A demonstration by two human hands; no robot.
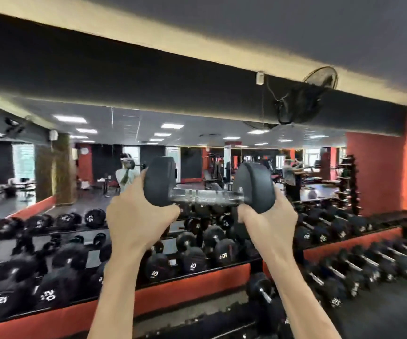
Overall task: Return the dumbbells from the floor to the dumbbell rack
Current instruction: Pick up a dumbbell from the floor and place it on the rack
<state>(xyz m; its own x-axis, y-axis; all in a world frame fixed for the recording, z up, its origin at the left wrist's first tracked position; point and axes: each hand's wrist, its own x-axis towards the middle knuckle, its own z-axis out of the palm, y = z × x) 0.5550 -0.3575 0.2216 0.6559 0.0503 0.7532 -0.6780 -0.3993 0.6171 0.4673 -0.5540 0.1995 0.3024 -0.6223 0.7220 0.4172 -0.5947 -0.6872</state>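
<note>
here the dumbbell (208,189) is up in the air at about chest height, carried level in front of the rack (192,282), with a wall mirror (148,155) behind it. the left hand (136,216) cups the left head from below and outside, fingers curled round its lower edge; the right hand (269,217) does the same at the right head. so both hands hold the weight by its ends, and the shiny handle (207,195) runs bare between them, touched by neither.

to do this step well, i would keep the bar level and lower it slowly onto a free spot on the rack, one head at a time if need be. holding by the round heads is likely less sure than holding the handle, so a slip looks like the main risk; keeping the palms well under the heads should help. fingers under the heads could get pinched against the shelf or a neighbouring weight, so they ought to slide out to the sides as it settles. which slot is free is hard to tell, since the rack below is blurred.
</note>
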